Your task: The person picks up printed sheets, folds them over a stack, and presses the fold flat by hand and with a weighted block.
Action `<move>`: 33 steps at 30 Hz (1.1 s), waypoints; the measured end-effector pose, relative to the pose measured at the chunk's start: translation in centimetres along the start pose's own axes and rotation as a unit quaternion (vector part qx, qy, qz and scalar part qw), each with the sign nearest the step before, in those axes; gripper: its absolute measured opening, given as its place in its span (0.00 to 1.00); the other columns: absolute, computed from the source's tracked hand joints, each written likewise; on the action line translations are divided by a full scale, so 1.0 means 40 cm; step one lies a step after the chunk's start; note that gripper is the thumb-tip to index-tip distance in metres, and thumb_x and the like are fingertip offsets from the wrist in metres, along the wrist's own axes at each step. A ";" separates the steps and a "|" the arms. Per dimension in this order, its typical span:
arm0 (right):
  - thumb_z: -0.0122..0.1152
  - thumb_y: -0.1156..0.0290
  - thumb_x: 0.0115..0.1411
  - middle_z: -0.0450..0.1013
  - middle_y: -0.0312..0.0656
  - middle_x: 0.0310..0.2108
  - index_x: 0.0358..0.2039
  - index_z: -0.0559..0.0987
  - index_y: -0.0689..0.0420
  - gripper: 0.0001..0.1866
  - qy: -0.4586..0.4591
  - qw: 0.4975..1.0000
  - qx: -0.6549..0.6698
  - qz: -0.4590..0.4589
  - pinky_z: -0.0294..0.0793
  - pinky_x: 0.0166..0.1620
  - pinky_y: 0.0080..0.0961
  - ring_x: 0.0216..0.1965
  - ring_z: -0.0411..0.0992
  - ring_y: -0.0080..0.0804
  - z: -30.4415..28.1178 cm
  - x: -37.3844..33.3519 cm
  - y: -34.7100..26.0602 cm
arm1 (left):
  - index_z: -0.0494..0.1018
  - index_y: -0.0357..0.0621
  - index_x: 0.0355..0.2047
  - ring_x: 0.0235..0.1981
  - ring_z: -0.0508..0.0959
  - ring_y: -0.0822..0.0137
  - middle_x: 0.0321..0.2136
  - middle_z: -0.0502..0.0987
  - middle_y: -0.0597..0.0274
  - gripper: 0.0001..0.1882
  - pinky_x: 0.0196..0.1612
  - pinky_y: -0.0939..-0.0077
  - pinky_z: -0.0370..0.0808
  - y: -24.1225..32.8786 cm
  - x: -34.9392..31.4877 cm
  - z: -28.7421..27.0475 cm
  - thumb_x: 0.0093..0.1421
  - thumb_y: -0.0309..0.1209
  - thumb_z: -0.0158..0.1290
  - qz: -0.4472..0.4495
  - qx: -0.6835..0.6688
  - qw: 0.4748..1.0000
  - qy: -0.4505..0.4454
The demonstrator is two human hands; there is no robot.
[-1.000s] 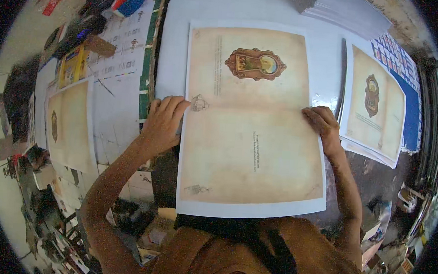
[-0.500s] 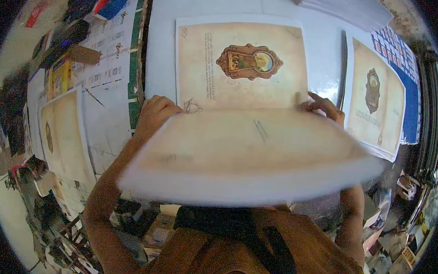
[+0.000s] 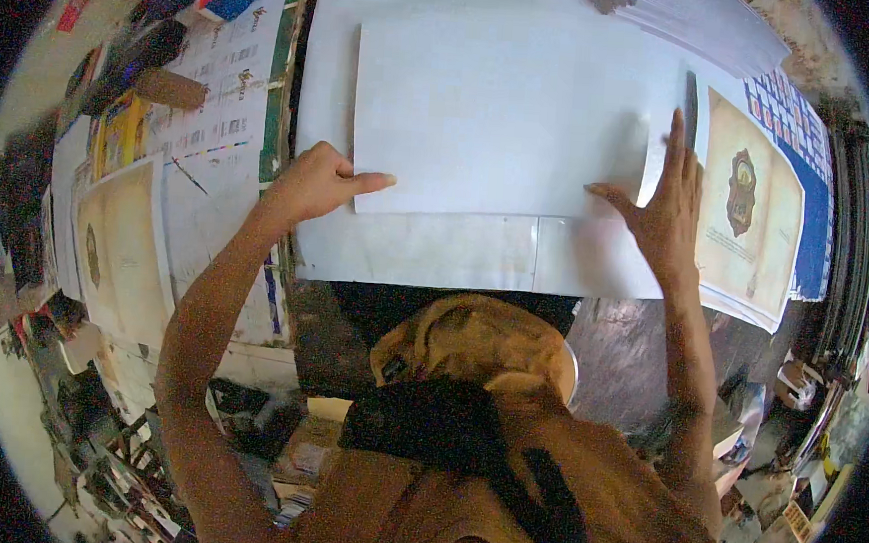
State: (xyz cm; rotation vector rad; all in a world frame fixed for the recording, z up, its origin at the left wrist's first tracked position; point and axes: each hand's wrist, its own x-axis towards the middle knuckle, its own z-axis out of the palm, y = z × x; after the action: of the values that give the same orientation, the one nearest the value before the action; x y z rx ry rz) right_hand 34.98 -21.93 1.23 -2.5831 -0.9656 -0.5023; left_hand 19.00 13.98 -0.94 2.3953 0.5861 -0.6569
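Observation:
A white paper sheet lies with its plain side up on the white work surface in front of me. No print shows on it now. At its near left corner, my left hand has curled fingers beside the edge, and its thumb reaches across onto the paper. My right hand lies at the right edge with fingers stretched forward and the thumb spread inward over the sheet. Next to it on the right rests a stack of tan printed sheets with an ornate frame picture.
Another tan printed sheet lies on the left, beside a thin pointed tool and a brown block. A pile of white paper stands at the far right. The board's near edge runs just before my body.
The lifted near part of the sheet has gone away from me and down, covering the printed picture with white. My right hand has opened out along the right edge; my left thumb has stretched inward.

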 end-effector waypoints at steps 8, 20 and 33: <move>0.49 0.37 0.58 0.56 0.53 0.65 0.62 0.66 0.49 0.39 -0.014 0.991 0.026 -0.131 0.50 0.65 0.55 0.67 0.51 0.52 0.204 0.078 -0.289 | 0.78 0.33 0.18 0.16 0.73 0.68 0.13 0.74 0.56 0.34 0.24 0.70 0.71 0.024 -0.017 -0.016 0.48 0.60 0.61 -0.028 -0.052 0.998 -0.016; 0.43 0.44 0.64 0.58 0.52 0.64 0.62 0.67 0.46 0.31 -0.050 0.994 0.036 -0.086 0.51 0.63 0.59 0.65 0.55 0.53 0.283 0.081 -0.272 | 0.74 0.37 0.42 0.38 0.76 0.62 0.32 0.77 0.52 0.21 0.44 0.69 0.72 0.220 -0.092 0.030 0.58 0.43 0.56 0.166 -0.104 0.847 0.495; 0.41 0.51 0.66 0.59 0.49 0.64 0.62 0.66 0.45 0.26 -0.039 0.994 0.021 -0.098 0.53 0.62 0.60 0.65 0.56 0.52 0.305 0.077 -0.252 | 0.60 0.34 0.57 0.61 0.59 0.54 0.58 0.61 0.49 0.25 0.62 0.63 0.54 0.295 -0.007 0.097 0.67 0.38 0.29 0.415 -0.387 0.539 0.623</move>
State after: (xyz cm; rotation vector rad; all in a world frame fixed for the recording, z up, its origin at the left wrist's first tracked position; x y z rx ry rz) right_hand 32.86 -7.84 -6.32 -2.5003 -1.2507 -0.4277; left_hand 23.91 2.79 1.35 1.5105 0.0550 1.5499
